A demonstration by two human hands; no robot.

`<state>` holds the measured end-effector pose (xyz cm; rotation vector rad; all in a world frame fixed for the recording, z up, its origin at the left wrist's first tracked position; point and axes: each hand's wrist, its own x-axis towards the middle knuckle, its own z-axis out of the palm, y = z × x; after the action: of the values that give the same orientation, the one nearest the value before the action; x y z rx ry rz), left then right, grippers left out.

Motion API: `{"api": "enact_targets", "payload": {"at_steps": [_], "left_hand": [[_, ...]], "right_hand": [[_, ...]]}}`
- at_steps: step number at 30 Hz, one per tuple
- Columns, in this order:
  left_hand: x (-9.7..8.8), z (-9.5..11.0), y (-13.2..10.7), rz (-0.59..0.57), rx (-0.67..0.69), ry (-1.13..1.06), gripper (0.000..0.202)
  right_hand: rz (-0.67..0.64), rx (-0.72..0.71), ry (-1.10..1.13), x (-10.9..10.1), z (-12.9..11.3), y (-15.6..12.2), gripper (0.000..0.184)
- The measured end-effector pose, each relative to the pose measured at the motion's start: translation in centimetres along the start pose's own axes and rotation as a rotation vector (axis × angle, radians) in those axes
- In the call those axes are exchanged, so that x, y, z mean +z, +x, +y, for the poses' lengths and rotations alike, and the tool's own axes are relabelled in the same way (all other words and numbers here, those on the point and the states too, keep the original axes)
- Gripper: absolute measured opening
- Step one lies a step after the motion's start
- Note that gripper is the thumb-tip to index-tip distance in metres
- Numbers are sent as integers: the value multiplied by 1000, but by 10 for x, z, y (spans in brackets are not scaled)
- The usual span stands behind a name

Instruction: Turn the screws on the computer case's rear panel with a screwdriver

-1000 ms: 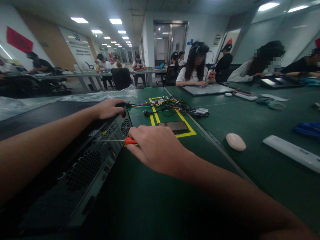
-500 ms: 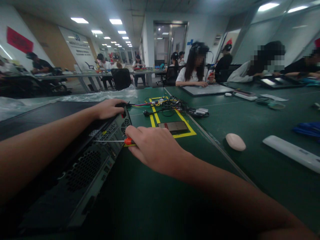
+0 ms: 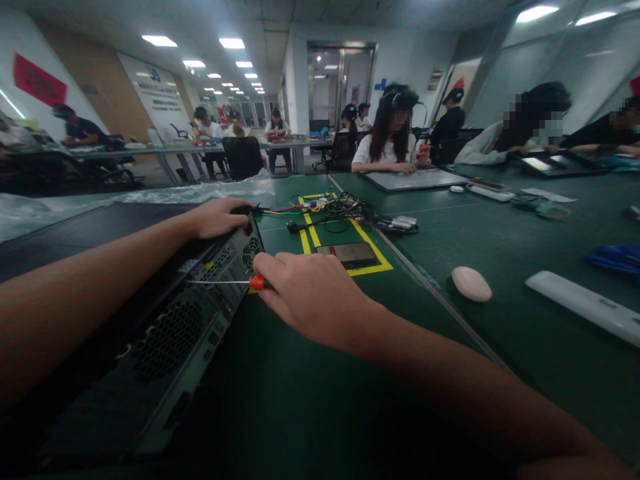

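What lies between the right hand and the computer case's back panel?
In the head view, a screwdriver: its orange handle is in the right hand, its thin shaft extending toward the back panel; tip contact is unclear.

Tables (image 3: 500, 233), black chairs (image 3: 243, 158) and ceiling lights (image 3: 231, 43) show an office workroom.

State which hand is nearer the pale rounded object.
Right: the right hand, gripping a screwdriver, is left of the object; the left hand, on the computer case, is farther left.

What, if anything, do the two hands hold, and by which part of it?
The right hand holds a screwdriver by its handle; the left hand rests on the computer case.
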<state>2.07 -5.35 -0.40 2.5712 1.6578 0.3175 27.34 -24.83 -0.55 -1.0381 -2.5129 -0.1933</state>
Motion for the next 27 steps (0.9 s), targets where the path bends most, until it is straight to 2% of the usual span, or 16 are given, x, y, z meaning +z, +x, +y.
{"api": "enact_targets", "payload": {"at_steps": [12,20,27], "left_hand": [[0,2,-1,25,-10,8,75],[-3,3,-2,-20,1,35,80],[1,2,-1,26,-17,-5,75]], "right_hand": [[-7,15,12,0,0,0,17],[-34,42,7,-5,-2,0,20],[-10,25,-9,-7,-3,-2,22]]}}
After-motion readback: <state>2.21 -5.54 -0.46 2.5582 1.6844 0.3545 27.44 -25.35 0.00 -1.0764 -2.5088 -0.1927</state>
